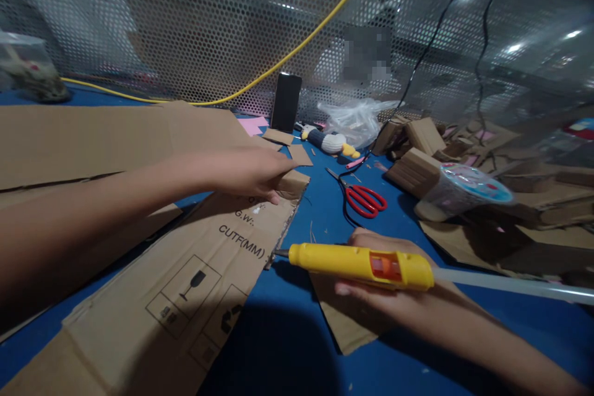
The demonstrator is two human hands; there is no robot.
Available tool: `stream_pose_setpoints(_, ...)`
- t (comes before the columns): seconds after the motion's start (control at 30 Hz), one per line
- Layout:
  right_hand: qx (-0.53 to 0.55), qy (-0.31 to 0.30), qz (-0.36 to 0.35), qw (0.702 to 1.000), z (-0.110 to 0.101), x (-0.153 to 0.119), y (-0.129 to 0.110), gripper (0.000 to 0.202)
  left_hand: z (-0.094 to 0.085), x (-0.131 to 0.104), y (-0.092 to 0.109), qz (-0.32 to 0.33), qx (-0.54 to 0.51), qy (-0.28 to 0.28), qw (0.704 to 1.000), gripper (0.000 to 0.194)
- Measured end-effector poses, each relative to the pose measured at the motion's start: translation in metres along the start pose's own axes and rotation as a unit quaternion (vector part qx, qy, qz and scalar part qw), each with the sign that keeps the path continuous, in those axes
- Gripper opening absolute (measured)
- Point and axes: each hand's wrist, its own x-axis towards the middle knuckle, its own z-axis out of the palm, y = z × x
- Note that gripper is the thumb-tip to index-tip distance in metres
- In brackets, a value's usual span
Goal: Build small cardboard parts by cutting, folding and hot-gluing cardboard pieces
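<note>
My right hand (394, 297) is wrapped round a yellow hot glue gun (334, 263), with a clear glue stick (510, 284) running out of its back end. The metal nozzle points left and meets the cut edge of a printed cardboard piece (218, 278), or is just off it. At the far end of this piece, my left hand (253, 172) grips it, thumb on the near side and fingers bent over the edge. Part of the grip is hidden. A smaller cardboard scrap (343, 322) lies under the right hand.
Red-handled scissors (366, 200) lie beyond the glue gun. Further back are a phone (286, 102), a knitted toy (329, 141) and a plastic bag (357, 120). Cardboard scraps (427, 136) and a plastic cup (464, 192) crowd the right. A large cardboard sheet (116, 136) covers the left.
</note>
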Motion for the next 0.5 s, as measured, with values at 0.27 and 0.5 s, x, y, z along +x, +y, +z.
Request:
stream_pose_setpoints(0.27, 0.012, -0.005, -0.008, 1.000, 0.007, -0.001, 0.007, 0.039, 0.001, 0.001, 0.001, -0.014, -0.009, -0.004, 1.000, 0.057)
stream_pose_setpoints(0.5, 0.011, -0.017, 0.011, 1.000, 0.006, 0.002, -0.005, 0.038, -0.001, 0.001, 0.004, -0.009, 0.007, -0.001, 1.000, 0.055)
